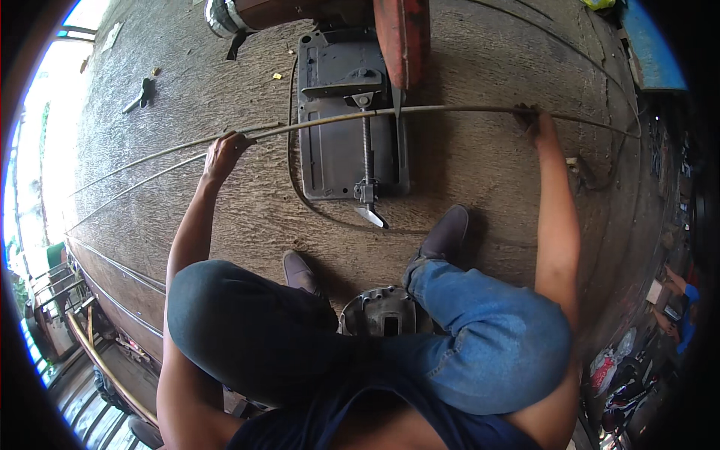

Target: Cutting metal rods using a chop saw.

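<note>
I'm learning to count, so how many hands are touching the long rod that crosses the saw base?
2. The left hand touches the long rod left of the saw base; the right hand, to its right. No others seem hidden.

Dull, smooth metal on this rod (pixel 465 108)! Matt dark metal across the machine base (pixel 322 154), ridged metal down the screw (pixel 368 154), scuffed paint on the guard (pixel 409 45), rough matt floor (pixel 480 172), denim jeans (pixel 495 352).

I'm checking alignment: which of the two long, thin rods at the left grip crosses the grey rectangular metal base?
The long, thin brownish rod running to the right grip spans the grey base; the other rod stops short, left of it.
</note>
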The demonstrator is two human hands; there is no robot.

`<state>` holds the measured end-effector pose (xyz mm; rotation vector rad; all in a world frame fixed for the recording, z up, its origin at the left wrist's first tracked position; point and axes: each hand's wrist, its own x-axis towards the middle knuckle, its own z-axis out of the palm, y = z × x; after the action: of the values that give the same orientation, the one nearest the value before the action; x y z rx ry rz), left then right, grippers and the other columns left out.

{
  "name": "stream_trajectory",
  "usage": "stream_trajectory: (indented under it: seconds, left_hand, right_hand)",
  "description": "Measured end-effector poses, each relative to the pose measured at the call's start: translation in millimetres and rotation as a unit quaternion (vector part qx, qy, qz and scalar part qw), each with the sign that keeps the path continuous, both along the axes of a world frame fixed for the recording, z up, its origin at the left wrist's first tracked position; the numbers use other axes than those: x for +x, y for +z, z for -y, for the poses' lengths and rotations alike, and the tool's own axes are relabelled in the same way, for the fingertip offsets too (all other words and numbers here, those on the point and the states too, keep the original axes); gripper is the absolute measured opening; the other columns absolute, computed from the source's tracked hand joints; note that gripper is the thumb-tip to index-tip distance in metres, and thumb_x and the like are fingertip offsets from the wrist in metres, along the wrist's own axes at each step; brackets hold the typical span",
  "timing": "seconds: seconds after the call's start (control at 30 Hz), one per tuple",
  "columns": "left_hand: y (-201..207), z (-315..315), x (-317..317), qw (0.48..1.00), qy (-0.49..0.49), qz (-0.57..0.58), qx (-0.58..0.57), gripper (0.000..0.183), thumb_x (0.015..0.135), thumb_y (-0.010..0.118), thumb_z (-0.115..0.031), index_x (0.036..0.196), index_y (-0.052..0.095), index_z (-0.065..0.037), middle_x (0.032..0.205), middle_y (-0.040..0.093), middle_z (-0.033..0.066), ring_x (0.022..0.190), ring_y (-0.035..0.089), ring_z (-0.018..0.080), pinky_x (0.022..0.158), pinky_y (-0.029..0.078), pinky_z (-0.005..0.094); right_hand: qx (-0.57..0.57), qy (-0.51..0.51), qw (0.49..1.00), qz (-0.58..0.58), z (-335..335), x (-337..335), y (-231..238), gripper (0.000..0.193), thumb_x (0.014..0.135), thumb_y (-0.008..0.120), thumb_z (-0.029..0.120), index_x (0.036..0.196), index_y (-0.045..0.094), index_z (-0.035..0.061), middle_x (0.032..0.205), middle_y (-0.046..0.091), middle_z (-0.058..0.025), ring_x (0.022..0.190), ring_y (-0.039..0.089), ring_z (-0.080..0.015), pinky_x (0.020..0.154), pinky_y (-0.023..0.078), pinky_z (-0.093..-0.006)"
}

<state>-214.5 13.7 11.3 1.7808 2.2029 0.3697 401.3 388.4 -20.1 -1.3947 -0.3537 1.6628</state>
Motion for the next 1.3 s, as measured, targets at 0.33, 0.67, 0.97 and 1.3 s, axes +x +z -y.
stream_trajectory:
  seconds: [0.33, 0.67, 0.97, 1.3]
  left_hand:
    - [-8, -17, -11, 0.999, -0.044, -0.012, -0.016, 0.018, 0.087, 0.065, -0.027, 0.088, 0.069, -0.010, 0.083, 0.064, 0.0089, 0.075, 0.063, 0.0302, 0.063, 0.047, 0.0388]
    - [-9, -18, -8, 0.998, -0.058, -0.030, -0.019, 0.012, 0.084, 0.063, -0.012, 0.092, 0.072, -0.012, 0.078, 0.060, 0.0068, 0.070, 0.060, 0.0249, 0.062, 0.047, 0.0351]
    - [2, -22, -8, 0.999, -0.049, -0.008, -0.015, 0.013, 0.086, 0.065, -0.020, 0.090, 0.069, -0.009, 0.079, 0.062, 0.0090, 0.071, 0.062, 0.0277, 0.062, 0.047, 0.0371]
    - [-16, -14, -2, 0.998, -0.054, -0.008, 0.013, 0.016, 0.085, 0.067, -0.027, 0.086, 0.069, -0.011, 0.077, 0.062, 0.0069, 0.067, 0.062, 0.0274, 0.057, 0.046, 0.0386]
  right_hand:
    - [0.035, 0.100, 0.989, 0.103, -18, -6, 11, 0.029, 0.099, 0.041, 0.016, 0.112, 0.050, -0.0088, 0.109, 0.059, -0.0239, 0.102, 0.060, -0.0334, 0.094, 0.051, -0.0426]
    - [0.042, 0.087, 0.991, 0.096, -23, -1, 6, 0.029, 0.099, 0.043, 0.015, 0.108, 0.050, -0.0112, 0.109, 0.058, -0.0247, 0.104, 0.058, -0.0338, 0.099, 0.049, -0.0419]
    - [0.089, 0.083, 0.985, 0.121, -27, 2, 11, 0.034, 0.099, 0.040, 0.014, 0.117, 0.044, -0.0149, 0.111, 0.057, -0.0269, 0.099, 0.061, -0.0350, 0.093, 0.053, -0.0419]
    - [0.100, 0.340, 0.890, 0.288, 150, -67, 29, 0.028, 0.094, 0.051, 0.028, 0.085, 0.059, 0.0030, 0.064, 0.058, -0.0063, 0.055, 0.058, -0.0147, 0.050, 0.047, -0.0301]
